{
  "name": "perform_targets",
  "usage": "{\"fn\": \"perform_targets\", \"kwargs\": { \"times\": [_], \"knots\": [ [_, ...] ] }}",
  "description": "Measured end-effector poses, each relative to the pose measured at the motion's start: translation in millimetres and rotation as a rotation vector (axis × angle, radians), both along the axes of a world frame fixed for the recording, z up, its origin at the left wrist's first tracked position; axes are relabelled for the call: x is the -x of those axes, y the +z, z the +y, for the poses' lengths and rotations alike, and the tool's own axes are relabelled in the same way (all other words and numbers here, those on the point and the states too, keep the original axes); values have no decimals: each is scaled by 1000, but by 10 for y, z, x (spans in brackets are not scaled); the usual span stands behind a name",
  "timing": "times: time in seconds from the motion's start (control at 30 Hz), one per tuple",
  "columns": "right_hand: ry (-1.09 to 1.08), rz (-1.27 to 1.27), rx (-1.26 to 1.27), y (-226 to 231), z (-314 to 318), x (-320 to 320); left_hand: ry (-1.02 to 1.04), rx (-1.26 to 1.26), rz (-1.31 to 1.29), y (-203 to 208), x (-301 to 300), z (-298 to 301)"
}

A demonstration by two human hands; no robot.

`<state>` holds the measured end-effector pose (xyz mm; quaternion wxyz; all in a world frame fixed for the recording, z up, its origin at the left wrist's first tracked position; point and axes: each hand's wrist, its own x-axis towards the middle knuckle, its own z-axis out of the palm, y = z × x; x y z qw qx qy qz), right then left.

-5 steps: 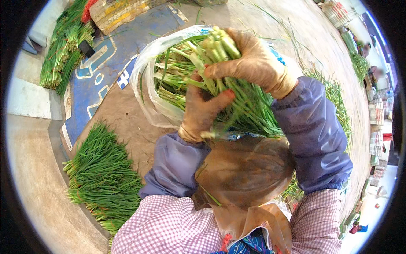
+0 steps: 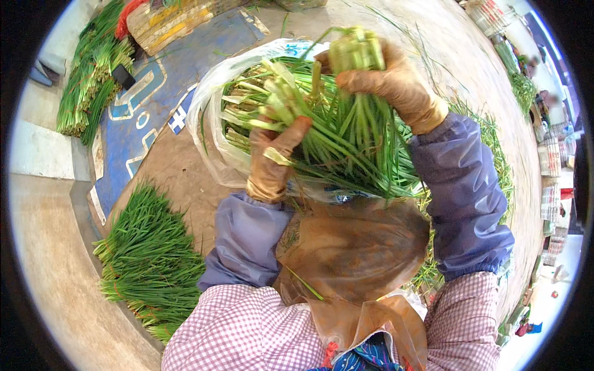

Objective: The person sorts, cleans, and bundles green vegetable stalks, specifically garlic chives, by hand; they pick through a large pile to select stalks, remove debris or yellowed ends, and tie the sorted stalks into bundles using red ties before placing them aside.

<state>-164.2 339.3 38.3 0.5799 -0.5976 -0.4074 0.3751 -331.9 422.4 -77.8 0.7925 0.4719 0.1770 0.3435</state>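
My right hand, in a stained tan glove, is closed around a thick bunch of chives. The pale cut ends point up and away; the green leaves hang toward me. My left hand, gloved too, is closed on a smaller handful of chives with pale stalk ends, held to the left of the bunch. Leaves from both handfuls cross between the hands. Beneath them, an opened clear plastic bag holds many more loose chives, with pale ends to the left. Some fingertips are hidden behind stalks.
A brown apron covers my lap. Bundled chives lie piled at lower left, more bundles at far left. A blue printed sheet covers the floor beside a worn yellowish block. Scattered leaves lie at right.
My hands have drawn apart: the right has moved up and right with its bunch, the left slightly left with a separate handful. The stalks between them have spread.
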Motion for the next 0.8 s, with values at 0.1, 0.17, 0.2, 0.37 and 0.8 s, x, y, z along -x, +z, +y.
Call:
{"fn": "perform_targets", "kwargs": {
  "times": [0.1,0.17,0.2,0.37,0.8],
  "knots": [
    [-87,31,-182,74,-264,-245,205,81,15,-180,3,82],
    [-135,46,-256,147,-452,-360,363,110,105,-223,63,110],
    [-137,39,-271,129,-573,-454,386,18,289,-344,146,147],
    [-244,-23,-322,86,-818,-447,877,-1503,238,-130,632,396],
    [-598,-580,-626,1615,-2275,-579,89,-1818,726,-656,-795,-25]
  ]
}}
